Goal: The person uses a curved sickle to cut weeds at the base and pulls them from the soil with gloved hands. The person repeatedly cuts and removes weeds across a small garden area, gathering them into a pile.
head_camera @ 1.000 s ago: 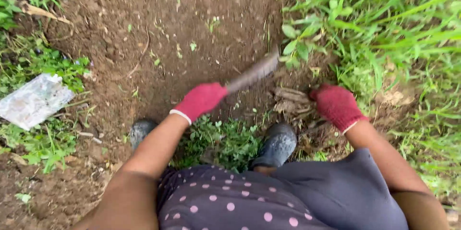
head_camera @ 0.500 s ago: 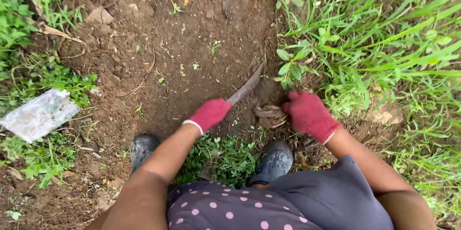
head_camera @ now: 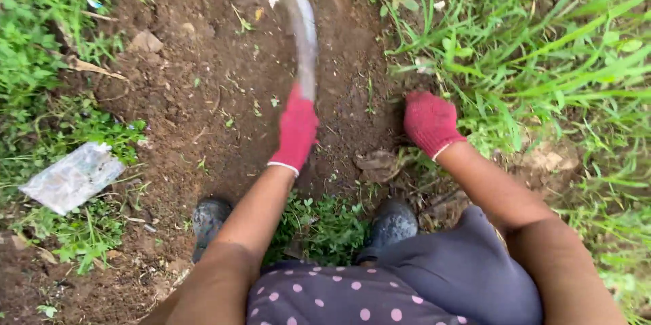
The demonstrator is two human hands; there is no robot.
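My left hand point(head_camera: 296, 131), in a red knit glove, grips the handle of a long curved blade point(head_camera: 303, 33) that is raised and points away over bare brown soil point(head_camera: 224, 60). The blade is motion-blurred. My right hand point(head_camera: 430, 121), also in a red glove, is closed down at the base of a clump of tall green grass point(head_camera: 536, 60) at the soil's right edge; whether it grips stems I cannot tell for sure. A dry brown leaf point(head_camera: 376, 162) lies on the ground between my two hands.
Two dark rubber boots point(head_camera: 207, 220) point(head_camera: 392, 223) stand on either side of a low patch of small-leaved weeds point(head_camera: 322, 223). A crumpled clear plastic wrapper point(head_camera: 71, 177) lies at the left among weeds. Stones and dry leaves dot the soil.
The blade has swung up from low near the grass base to pointing away over the soil. My right hand has shifted forward into the grass base. The view has tilted forward.
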